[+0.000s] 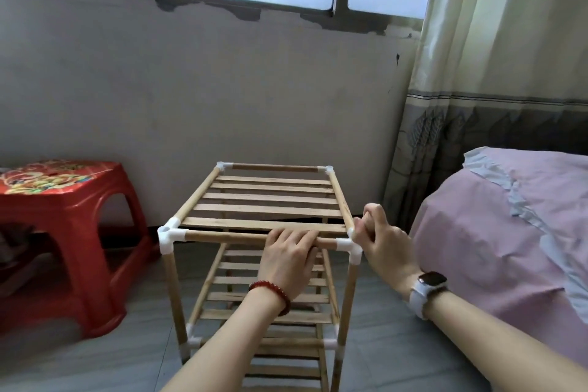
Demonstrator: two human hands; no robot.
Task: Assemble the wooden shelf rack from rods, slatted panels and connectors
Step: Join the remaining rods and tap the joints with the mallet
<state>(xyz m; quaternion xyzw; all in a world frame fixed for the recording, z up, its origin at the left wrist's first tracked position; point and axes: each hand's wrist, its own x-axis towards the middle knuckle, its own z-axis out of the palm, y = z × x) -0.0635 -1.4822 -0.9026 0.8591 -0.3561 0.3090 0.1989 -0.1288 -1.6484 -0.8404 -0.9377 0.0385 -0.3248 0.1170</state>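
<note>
The shelf rack (261, 232) stands upright on the floor at the frame's centre, directly ahead of both hands. Its top front rod (229, 236) runs left to right. The left hand (288, 259) lies over that rod with fingers curled on it, just beside the near-right connector (348, 247). The right hand (380, 240) is fisted against that same corner (whether it pinches anything, I cannot tell), so it is the nearer to the joint. The rack's feet are cut off at the bottom edge, and the left forearm hides part of the lower slatted panels (286, 296).
</note>
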